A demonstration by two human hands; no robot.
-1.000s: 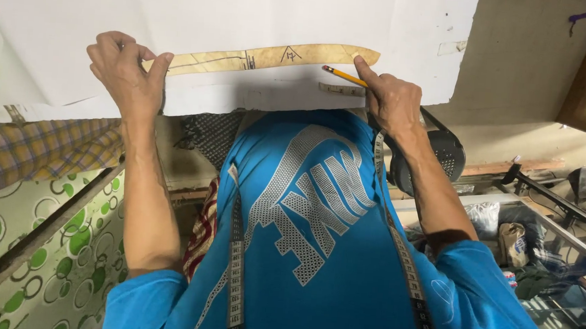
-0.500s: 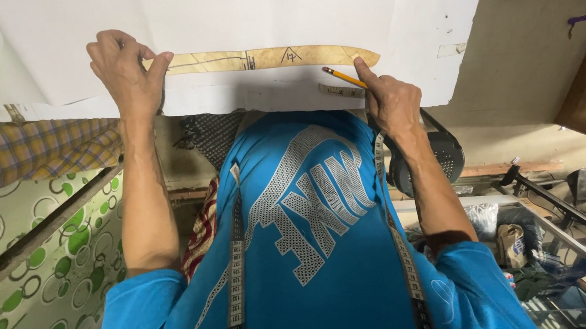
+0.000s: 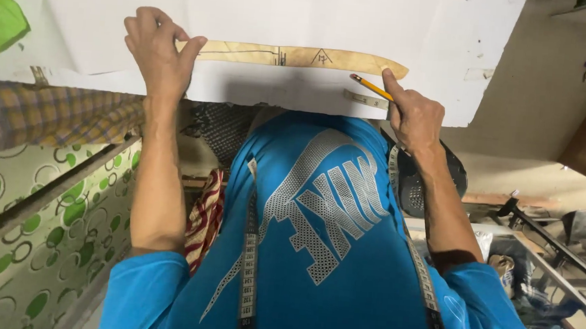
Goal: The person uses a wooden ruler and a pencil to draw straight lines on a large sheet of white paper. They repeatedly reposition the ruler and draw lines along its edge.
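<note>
Pinched in your right hand [image 3: 414, 118], the yellow pencil [image 3: 372, 87] touches white fabric [image 3: 317, 15] just below the tan pattern strip [image 3: 300, 56]; your left hand [image 3: 156, 52] presses the strip's left end flat, fingers closed on nothing.

A long paper pattern strip [image 3: 294, 56] lies flat on a large sheet [image 3: 262, 11] that covers the table, running left to right near the sheet's near edge. The left hand [image 3: 158, 50] rests on the strip's left end; the right hand [image 3: 413, 118] sits just below its right end, with a pencil [image 3: 372, 87] angled up and left from it, its tip close under the strip. A short paper piece [image 3: 366, 99] lies on the sheet beneath the pencil. A tape measure [image 3: 249, 264] hangs down the person's chest on both sides. A roll of cloth [image 3: 49, 113] lies left of the person, under the sheet's edge. Metal frames [image 3: 562, 252] stand at the right.
</note>
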